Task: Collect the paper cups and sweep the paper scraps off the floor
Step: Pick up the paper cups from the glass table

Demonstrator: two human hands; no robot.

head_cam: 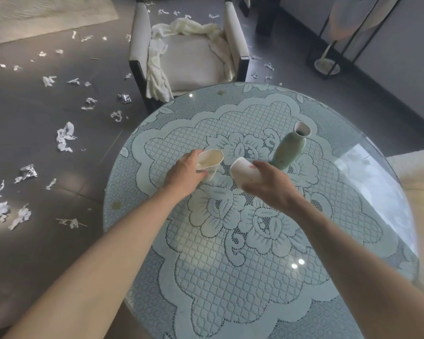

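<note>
The round glass counter (367, 187) with its lace cloth fills the room's middle. Beyond the counter sits an armchair (189, 59) draped with a cream cloth (191, 28). Left of the counter, paper scraps (64, 137) litter the dark floor (34, 113). On the counter stands a green vase (288, 150). Just left of the vase, the right hand (272, 185) has its grip wrapped round a tilted paper cup (242, 171); further left, the left hand (185, 173) grasps an upright cup (209, 162).
</note>
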